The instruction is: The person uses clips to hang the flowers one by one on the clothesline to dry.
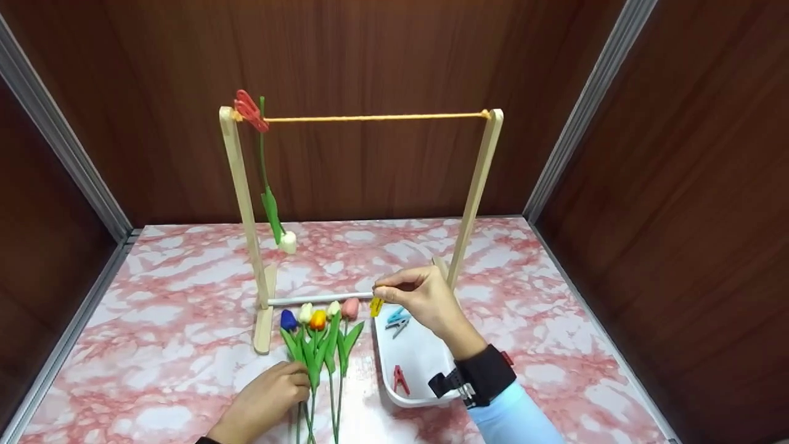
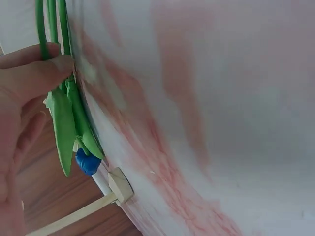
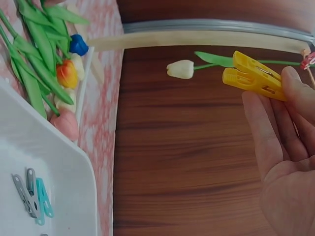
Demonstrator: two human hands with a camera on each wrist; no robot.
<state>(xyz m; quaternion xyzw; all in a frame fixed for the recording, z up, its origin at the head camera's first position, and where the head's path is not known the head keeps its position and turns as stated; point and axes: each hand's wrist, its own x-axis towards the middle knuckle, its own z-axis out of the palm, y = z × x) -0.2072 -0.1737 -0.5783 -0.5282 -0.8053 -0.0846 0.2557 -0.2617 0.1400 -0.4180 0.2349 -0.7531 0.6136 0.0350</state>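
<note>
Marbled tabletop (image 1: 166,370) beneath tulips (image 1: 314,364); tray (image 1: 425,354); rack (image 1: 245,209)

Pinched between the right fingers (image 3: 257,115) – a small yellow plastic clothespin (image 3: 252,76), metal spring showing, free end jutting out past the grip. Held up in the air, near the far left corner of the white plastic tray (image 1: 387,388), apart from it. Lying on the pink-and-white marbled tabletop (image 1: 154,370) – five artificial tulips (image 1: 331,345) with blue, orange-yellow, pink and two white heads, all pointing away from the person. Leaves broad and green, stems slender, gripped at the left by the left fingers (image 1: 299,379); exactly which stems, unclear.
</note>
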